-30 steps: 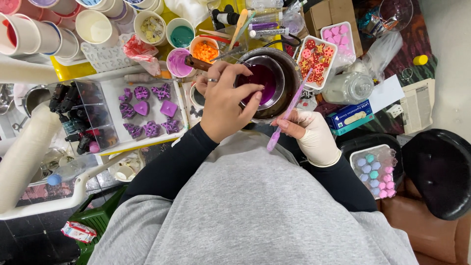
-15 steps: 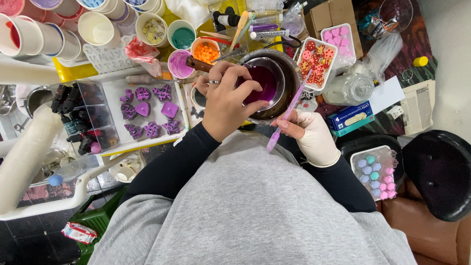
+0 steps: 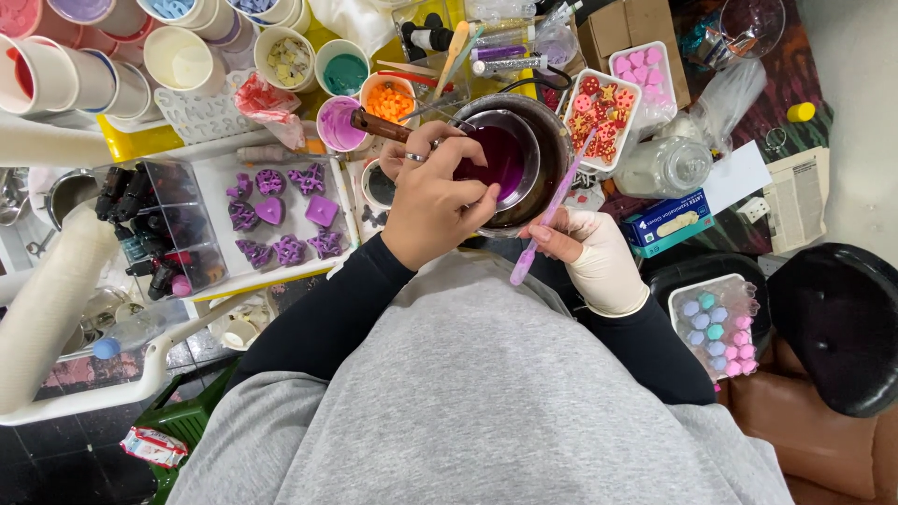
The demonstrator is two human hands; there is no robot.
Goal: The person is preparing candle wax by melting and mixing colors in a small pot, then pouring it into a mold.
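I find the small steel cup of purple liquid (image 3: 500, 154) sitting inside the larger dark metal pot (image 3: 552, 150), directly ahead of the torso. Left of the pot lies the white tray of purple moulded shapes (image 3: 285, 220); right of it stands the white mould of red and orange pieces (image 3: 599, 117). Behind the tray stands a row of white paper cups (image 3: 178, 56).

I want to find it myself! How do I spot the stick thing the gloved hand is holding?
Start at the round metal pot in the top middle, with a small pan of purple liquid inside. Just below its rim is the right hand in a pale glove. It holds a thin pink-purple dropper slanting up across the pot; it is the only long see-through stick there.
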